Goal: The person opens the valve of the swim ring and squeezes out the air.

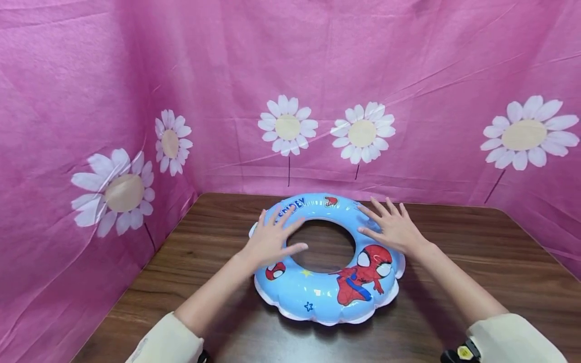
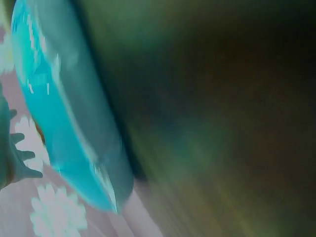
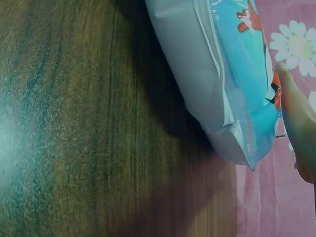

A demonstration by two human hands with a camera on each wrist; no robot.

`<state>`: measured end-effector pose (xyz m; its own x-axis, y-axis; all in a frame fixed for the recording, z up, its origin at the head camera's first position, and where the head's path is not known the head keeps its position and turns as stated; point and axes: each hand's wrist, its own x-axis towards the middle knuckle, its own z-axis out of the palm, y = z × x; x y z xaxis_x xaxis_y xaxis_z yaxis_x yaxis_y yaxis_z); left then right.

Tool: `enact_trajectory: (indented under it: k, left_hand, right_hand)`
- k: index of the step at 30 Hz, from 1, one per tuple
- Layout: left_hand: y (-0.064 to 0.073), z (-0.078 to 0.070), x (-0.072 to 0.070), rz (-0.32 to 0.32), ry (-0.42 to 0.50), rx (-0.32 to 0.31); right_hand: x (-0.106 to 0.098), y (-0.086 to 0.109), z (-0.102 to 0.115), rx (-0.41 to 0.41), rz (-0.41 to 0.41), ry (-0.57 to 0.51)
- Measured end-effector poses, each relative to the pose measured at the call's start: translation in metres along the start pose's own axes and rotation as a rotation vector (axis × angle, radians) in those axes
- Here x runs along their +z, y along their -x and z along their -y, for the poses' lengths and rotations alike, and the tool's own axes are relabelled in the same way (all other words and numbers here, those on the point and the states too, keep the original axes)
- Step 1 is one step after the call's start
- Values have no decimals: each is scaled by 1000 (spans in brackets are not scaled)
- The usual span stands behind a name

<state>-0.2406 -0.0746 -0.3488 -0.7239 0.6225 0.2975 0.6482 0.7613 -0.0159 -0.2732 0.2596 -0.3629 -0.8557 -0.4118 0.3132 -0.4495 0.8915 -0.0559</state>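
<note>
A blue inflatable swim ring (image 1: pixel 295 290) with red cartoon figures and a scalloped white edge lies flat on the wooden table. My left hand (image 1: pixel 271 241) is over its left side, fingers spread and straight. Over the right side is my right hand (image 1: pixel 394 226), its fingers also spread. Whether either palm touches the ring, I cannot tell. The left wrist view shows the ring's side (image 2: pixel 64 113) and part of a hand (image 2: pixel 15 153) at the left edge. In the right wrist view, a hand (image 3: pixel 298 123) appears beside the ring (image 3: pixel 237 84).
The brown wooden table (image 1: pixel 190 252) carries the ring near its far edge. A pink cloth (image 1: pixel 218 60) printed with white daisies hangs behind and along both sides. A black wrist strap (image 1: pixel 460 351) shows at the right sleeve.
</note>
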Motion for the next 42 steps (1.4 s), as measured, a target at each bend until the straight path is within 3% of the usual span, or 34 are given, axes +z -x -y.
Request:
enact_trajectory:
  k: [6,11,17,21,26,28,31,34,36,39,42]
  left_hand:
    - [21,-45,11,65,45,248]
    - [32,-51,23,122,36,364]
    - [34,-37,26,117,-7,462]
    - [32,-19,29,17,-88,560]
    - [27,3,33,-101,-137,660]
    - [26,8,31,-88,-138,674]
    - [24,9,24,-6,-92,640]
    - [20,-6,16,63,-11,573]
    - [16,-24,12,75,35,559]
    - [10,-55,12,73,46,611]
    - [9,-72,17,59,12,704]
  right_hand:
    - [9,0,-1,-60,7,-21]
    - [11,4,-3,-62,34,-32]
    - [8,21,7,-23,3,-40]
    - [2,37,21,42,-50,3]
    - [-5,55,39,169,-43,-14]
    - [-9,58,43,194,-41,-40]
    - [-16,52,37,181,-75,-105]
    - [-21,37,17,122,-100,-217]
    - [-23,28,0,68,-67,-292]
    - [-19,19,-23,-6,27,-338]
    - [-12,20,-37,-18,119,-343]
